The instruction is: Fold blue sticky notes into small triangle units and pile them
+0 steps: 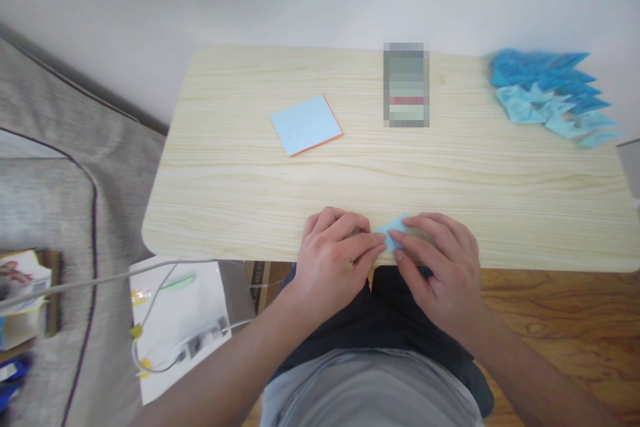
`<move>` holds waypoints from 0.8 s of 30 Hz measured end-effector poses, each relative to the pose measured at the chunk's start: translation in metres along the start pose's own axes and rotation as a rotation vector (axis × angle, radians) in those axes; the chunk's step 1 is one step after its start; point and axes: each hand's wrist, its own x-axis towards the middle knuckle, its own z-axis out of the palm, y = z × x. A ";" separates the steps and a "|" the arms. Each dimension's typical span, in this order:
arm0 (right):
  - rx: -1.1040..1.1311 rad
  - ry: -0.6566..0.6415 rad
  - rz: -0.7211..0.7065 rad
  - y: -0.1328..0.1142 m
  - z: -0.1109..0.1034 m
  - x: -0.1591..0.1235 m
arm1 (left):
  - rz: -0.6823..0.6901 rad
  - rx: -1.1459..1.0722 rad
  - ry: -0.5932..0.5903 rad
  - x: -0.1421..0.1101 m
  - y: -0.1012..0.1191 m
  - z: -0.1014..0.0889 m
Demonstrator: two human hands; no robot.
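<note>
Near the table's front edge, a small folded piece of light blue paper (394,229) lies between my two hands. My left hand (337,250) has its thumb and index finger closed on the paper's left corner. From the other side, my right hand (443,260) presses its thumb and fingertips on the paper's right part. My fingers cover parts of the folds. Farther back on the left rests a stack of square light blue paper (307,125) with an orange edge showing beneath.
Folded blue paper pieces (547,73), darker and lighter, stand in rows at the table's (240,200) back right. A blurred-out phone-like rectangle (406,85) lies at the back. Left below are a white box (200,300) with cables and a grey fabric-covered surface (120,200).
</note>
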 end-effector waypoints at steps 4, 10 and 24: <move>-0.007 -0.003 -0.011 0.000 0.000 0.000 | 0.000 0.003 0.002 -0.001 0.000 0.000; -0.029 -0.036 -0.036 0.000 -0.003 -0.002 | 0.026 0.019 -0.003 -0.001 0.001 -0.001; -0.032 0.035 -0.032 0.001 0.004 0.000 | 0.221 0.152 -0.007 -0.024 -0.012 -0.007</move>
